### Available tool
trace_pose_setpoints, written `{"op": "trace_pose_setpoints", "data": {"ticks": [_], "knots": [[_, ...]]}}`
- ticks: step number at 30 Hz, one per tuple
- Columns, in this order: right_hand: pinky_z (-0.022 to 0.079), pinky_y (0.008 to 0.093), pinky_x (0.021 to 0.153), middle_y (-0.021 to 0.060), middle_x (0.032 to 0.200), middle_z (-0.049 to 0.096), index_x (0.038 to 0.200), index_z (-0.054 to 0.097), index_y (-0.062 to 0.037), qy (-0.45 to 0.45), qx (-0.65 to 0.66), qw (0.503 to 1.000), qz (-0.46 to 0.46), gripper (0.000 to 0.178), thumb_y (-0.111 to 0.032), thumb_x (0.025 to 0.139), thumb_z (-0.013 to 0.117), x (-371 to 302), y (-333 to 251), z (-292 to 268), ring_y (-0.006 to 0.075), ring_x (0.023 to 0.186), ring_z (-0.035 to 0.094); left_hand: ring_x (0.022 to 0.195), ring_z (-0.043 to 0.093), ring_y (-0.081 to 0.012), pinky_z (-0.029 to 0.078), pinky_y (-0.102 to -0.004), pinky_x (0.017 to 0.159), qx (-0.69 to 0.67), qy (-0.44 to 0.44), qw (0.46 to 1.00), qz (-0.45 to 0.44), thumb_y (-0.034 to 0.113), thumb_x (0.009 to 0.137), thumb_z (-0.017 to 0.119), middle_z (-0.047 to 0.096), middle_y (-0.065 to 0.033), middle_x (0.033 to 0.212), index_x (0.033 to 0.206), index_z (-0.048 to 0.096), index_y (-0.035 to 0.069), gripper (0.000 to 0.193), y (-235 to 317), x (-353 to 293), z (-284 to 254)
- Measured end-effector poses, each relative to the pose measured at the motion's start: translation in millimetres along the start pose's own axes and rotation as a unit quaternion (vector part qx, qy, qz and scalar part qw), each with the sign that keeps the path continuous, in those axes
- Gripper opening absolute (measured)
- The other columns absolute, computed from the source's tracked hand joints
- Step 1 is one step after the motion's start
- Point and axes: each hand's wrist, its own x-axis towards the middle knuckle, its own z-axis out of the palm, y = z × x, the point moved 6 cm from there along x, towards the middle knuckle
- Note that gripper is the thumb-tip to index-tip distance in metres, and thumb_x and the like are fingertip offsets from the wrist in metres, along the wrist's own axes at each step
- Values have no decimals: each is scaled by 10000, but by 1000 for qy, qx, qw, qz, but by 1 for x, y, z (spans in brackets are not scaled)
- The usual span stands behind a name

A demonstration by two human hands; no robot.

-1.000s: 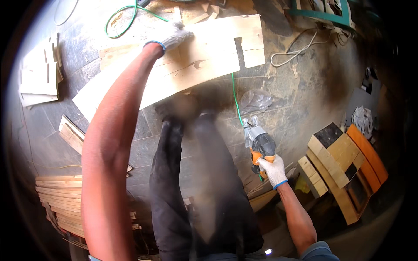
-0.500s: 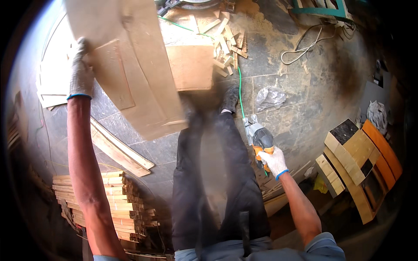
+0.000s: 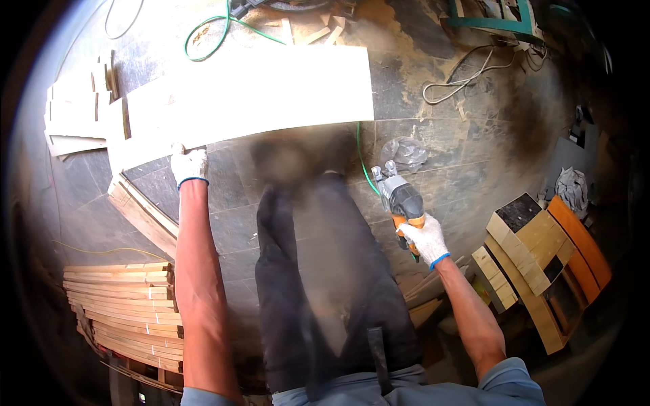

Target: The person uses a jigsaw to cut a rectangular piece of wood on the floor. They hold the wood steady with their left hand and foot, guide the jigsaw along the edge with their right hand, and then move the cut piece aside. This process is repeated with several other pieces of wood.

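My left hand (image 3: 189,164), in a white glove with a blue cuff, grips the near edge of a long, wide board (image 3: 271,91). The board spans left to right in front of my legs, its upper face washed out to white by glare. What supports it underneath is hidden. My gloved right hand (image 3: 426,240) is wrapped round the handle of an orange-and-black power tool (image 3: 405,203). Two short prongs stick out of its silver front end, which points away from me. A green hose or cord (image 3: 363,159) runs from under the board to behind the tool.
Stacked wood strips (image 3: 122,304) lie at lower left, near curved wooden pieces (image 3: 145,216). Wood offcuts (image 3: 325,34) show beyond the board. A crumpled plastic bag (image 3: 405,153) and a looped cable (image 3: 450,84) are on the floor. Wooden frame parts (image 3: 542,250) stand at right.
The board has swung from steeply raised on the left to lying crosswise, covering a wooden block and many offcuts. My left hand has come nearer and rightward; my right hand still holds the tool.
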Motion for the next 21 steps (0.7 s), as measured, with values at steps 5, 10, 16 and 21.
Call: {"op": "trace_pose_setpoints", "data": {"ticks": [5,10,16,21], "knots": [[491,301,633,22,804,693,1015,706,-13,3,-19,1000,-12,299,-240,856,818,12,12,-10,91,699,610,1318,555,-354,458,-559,1128,95,57,994,-3,253,1103,463,575,-146,1432,1396,521,91,340,4,-9,-40],[488,306,625,28,791,689,1007,701,-10,-4,-35,999,-32,289,-223,845,810,21,8,-17,97,681,601,1282,563,-382,464,-511,1083,281,49,951,-120,342,1081,526,524,-164,1470,1474,446,60,490,8,-16,-69],[518,320,703,54,873,710,1051,689,1,-23,-98,992,-74,333,-200,820,819,31,-17,-33,120,770,632,1336,550,-377,460,-490,1078,355,51,927,-111,381,1082,504,456,-236,1550,1551,331,-13,636,4,-38,-87],[539,338,804,69,972,733,1112,687,-18,-64,-136,982,-112,389,-172,787,837,-3,-96,-70,140,868,657,1358,532,-384,454,-465,1095,321,-44,936,-140,394,1093,439,418,-254,1570,1608,219,2,684,-11,-57,-45]]}}
